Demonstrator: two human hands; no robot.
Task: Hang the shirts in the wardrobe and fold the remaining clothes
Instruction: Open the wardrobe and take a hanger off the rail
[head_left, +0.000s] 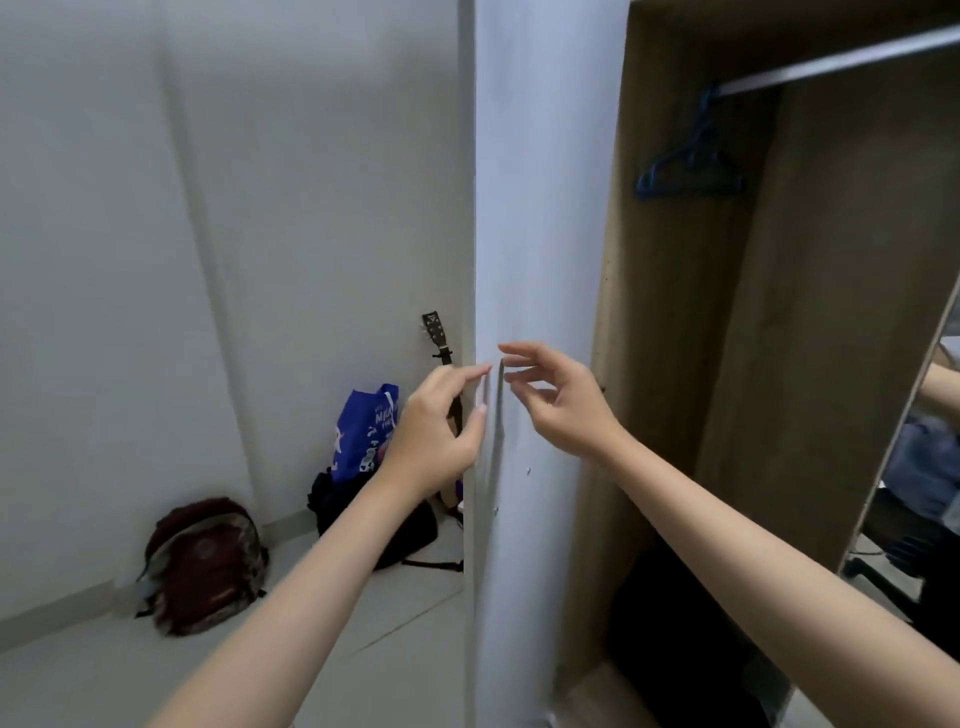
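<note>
1. Wardrobe (675, 364) open to the right of both hands, wood-brown inside, white door panel (540, 234) edge-on just beyond the fingertips.
2. Left hand (441, 421) raised at the door's left edge, fingers straight and loosely extended, tips at or just short of the panel; actual contact hard to tell. Holding nothing.
3. Right hand (556, 395) just right of the left one, fingers spread and lightly curved toward the slim vertical handle (500, 410) on the door. Not wrapped round it, nothing in the grip.
4. Handle sits between the two hands, thumb of the left hand near its left side.
5. Metal rail (841, 60) high up and right of the right hand; blue hangers (685, 166) on it at the left end, bare.
6. Dark bundle (670, 623) on the wardrobe floor below the right forearm; too dim to say what it is.
7. No shirts identifiable in view.
8. Left of and below the left hand, on the floor by the wall: blue bag (363, 431), black bag (384, 525) under it, guitar (439, 338) head sticking up behind the wrist, dark red backpack (202, 566) further left.
9. Mirror (919, 467) at far right, beyond the right forearm.
</note>
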